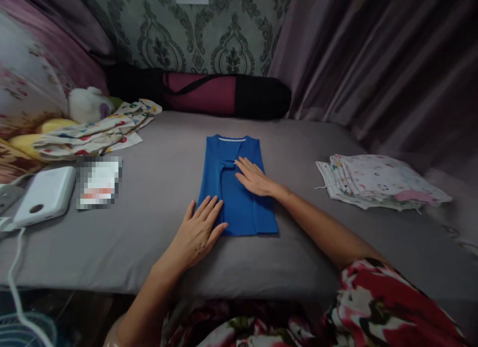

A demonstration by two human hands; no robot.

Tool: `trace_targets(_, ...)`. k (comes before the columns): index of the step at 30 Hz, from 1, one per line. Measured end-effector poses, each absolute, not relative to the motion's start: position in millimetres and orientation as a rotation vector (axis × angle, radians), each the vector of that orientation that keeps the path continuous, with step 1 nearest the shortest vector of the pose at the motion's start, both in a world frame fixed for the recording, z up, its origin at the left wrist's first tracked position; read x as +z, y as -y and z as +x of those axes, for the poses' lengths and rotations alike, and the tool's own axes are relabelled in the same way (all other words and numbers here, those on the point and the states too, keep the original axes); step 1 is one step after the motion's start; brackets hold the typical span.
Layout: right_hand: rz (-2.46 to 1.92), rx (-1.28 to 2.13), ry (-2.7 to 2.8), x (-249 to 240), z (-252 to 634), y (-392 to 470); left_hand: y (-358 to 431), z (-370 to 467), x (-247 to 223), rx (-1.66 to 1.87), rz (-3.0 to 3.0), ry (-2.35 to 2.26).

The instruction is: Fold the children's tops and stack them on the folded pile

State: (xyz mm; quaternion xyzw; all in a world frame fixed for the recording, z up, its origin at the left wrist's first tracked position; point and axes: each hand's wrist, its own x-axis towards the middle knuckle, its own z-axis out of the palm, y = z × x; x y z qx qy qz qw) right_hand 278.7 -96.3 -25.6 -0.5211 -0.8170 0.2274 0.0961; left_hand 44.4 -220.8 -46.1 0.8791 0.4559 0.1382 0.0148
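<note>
A blue garment [239, 215] lies on the grey sheet [160, 163] in front of me, its sides folded inward into a long narrow shape. Its neckline, with a white strip inside, points away from me. My left hand [199, 227] rests flat on the lower left edge of the cloth, fingers stretched out. Higher up on the right side, my right hand [254, 176] lies flat on the fabric beside a small folded-over end, its fingers extended. Neither hand grips anything.
To the right sits a stack of folded patterned cloths [377, 180]. On the left are a white power bank [47, 195], a blurred packet [100, 182], a patterned cloth [100, 130] and a white plush toy [89, 104]. A black and maroon bag [209, 93] lies along the wall.
</note>
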Motion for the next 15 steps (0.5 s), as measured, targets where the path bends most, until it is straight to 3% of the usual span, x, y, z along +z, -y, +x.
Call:
trace_targets(8, -1.481, 0.642, 2.518, -20.6, 325.1, 224.5, 236.1, 20.5, -44.7, 0.566, 2.792, -1.150)
trace_targets(15, -1.346, 0.411, 2.584, -11.4, 326.8, 258.6, 235.8, 16.0, -33.6, 0.477, 2.860, -1.105)
